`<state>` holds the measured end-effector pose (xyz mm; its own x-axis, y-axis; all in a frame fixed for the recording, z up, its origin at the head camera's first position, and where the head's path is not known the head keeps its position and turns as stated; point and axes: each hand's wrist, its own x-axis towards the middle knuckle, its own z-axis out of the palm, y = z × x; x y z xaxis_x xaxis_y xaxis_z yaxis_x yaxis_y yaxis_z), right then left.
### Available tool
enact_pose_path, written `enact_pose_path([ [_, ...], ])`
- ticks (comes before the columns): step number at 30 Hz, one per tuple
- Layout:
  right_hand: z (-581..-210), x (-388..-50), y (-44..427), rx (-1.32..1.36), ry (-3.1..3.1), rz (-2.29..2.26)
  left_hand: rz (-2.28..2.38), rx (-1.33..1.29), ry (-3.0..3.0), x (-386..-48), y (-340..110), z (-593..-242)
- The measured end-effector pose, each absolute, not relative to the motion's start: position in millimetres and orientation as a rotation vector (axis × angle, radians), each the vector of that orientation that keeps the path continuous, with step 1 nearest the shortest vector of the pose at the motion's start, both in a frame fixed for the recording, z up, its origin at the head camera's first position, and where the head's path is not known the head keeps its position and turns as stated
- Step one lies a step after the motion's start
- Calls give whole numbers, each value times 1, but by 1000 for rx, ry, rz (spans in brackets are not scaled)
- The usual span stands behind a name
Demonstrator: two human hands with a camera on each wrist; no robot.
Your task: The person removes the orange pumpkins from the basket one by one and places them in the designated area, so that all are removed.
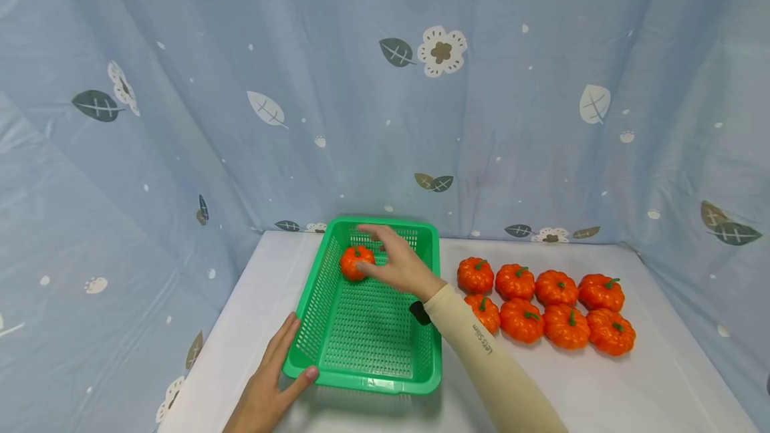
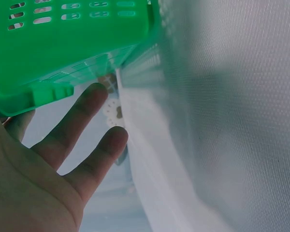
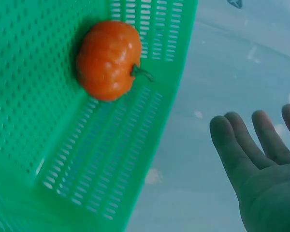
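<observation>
An orange pumpkin (image 1: 356,263) with a green stem lies in the far left corner of a green plastic basket (image 1: 373,384). Over the basket hangs my right hand (image 1: 398,263), fingers loosely spread and holding nothing; in the right wrist view this hand (image 3: 268,164) is apart from the pumpkin (image 3: 108,60). At the basket's near left corner, my left hand (image 1: 269,379) rests with its thumb on the rim and fingers along the outer side. The left wrist view shows those fingers (image 2: 70,125) extended beside the green wall (image 2: 67,53).
Right of the basket, several orange pumpkins (image 1: 565,326) lie in two rows on the white table (image 1: 656,386). A blue patterned curtain (image 1: 511,119) hangs behind the table and along its sides. My right forearm in a beige sleeve (image 1: 490,359) crosses the basket's right rim.
</observation>
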<state>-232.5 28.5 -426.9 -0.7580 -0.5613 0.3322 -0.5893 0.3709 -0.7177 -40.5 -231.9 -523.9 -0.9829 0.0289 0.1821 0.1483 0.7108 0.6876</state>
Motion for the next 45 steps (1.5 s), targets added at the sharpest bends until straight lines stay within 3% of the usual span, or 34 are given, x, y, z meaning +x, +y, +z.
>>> enact_pose_path([
  [11, -450, -264, -8, 715, -2529, 1659, -1146, -135, -2756, -41, -236, -523],
  [27, -489, -273, -20, 560, -2871, 1427, -1127, -154, -2759, -40, -233, -521],
  [45, -510, -277, -22, 666, -2950, 1342, -1085, -131, -2772, -39, -233, -522],
])
